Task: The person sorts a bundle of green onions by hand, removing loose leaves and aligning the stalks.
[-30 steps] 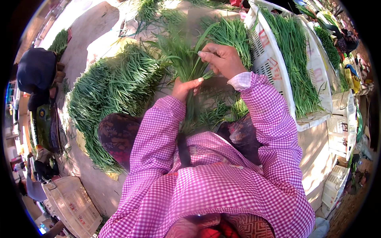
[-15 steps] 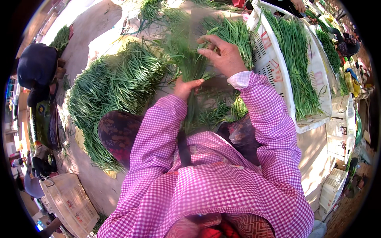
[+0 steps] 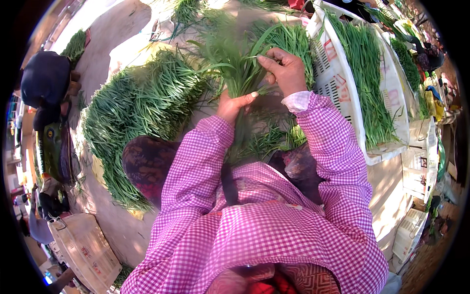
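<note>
Head view: the left hand [image 3: 230,107] grips a green bunch [image 3: 239,76]; the right hand [image 3: 285,72] curls beside it — pinching or not, unclear. That bunch seems unfinished — a pile [image 3: 142,108] lies left, stalks [image 3: 362,83] already in the white crate [image 3: 338,88].

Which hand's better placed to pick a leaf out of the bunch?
Right, likely. The right hand is beside the bunch, level with its spread leaves; whether it pinches one is unclear. The left hand is wrapped around the bunch lower down.

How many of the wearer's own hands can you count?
2: the left hand around the bundle of green stalks, the right hand higher, at the bundle's right side.
</note>
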The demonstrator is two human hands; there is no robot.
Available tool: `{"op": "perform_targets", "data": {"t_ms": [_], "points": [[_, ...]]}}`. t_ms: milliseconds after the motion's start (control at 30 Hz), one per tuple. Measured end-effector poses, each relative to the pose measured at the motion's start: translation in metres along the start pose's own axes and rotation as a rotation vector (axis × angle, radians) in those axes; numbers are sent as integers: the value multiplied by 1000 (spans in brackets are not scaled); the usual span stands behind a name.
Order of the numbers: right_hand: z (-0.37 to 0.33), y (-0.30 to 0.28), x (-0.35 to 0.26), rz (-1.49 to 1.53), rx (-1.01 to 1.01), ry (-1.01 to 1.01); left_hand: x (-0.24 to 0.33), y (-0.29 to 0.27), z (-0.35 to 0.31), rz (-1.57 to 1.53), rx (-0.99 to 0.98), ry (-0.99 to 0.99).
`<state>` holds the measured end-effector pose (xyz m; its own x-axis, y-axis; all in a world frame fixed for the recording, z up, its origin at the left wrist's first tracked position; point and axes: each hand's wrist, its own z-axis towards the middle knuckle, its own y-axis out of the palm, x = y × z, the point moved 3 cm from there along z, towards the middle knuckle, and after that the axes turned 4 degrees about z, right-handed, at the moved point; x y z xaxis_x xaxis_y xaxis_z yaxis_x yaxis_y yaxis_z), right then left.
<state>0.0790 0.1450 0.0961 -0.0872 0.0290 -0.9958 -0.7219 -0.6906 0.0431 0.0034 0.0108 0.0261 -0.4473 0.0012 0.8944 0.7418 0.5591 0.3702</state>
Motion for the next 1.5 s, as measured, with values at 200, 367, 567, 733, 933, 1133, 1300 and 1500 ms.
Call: {"op": "perform_targets", "data": {"t_ms": [200, 367, 567, 733, 933, 1133, 1300, 1500], "points": [[22, -30, -29, 206, 198, -146, -14, -12, 4, 48, 59, -19], [10, -10, -35, -251, -81, -108, -22, -17, 7, 142, 125, -35], [1, 9, -16, -727, -110, -502, -28, -15, 10, 195, 118, -28], [24, -38, -28, -92, 106, -125, -25, -15, 5, 203, 149, -55], [14, -23, -33, -580, -19, -290, -24, -15, 6, 170, 131, -39], [4, -3, -10, -856, -173, -444, -25, -13, 7, 212, 112, -67], [7, -17, -35, -311, -69, -91, -18, -10, 4, 196, 67, -39], [20, -46, -41, -119, 54, -155, -23, -14, 4, 152, 111, -26]]}}
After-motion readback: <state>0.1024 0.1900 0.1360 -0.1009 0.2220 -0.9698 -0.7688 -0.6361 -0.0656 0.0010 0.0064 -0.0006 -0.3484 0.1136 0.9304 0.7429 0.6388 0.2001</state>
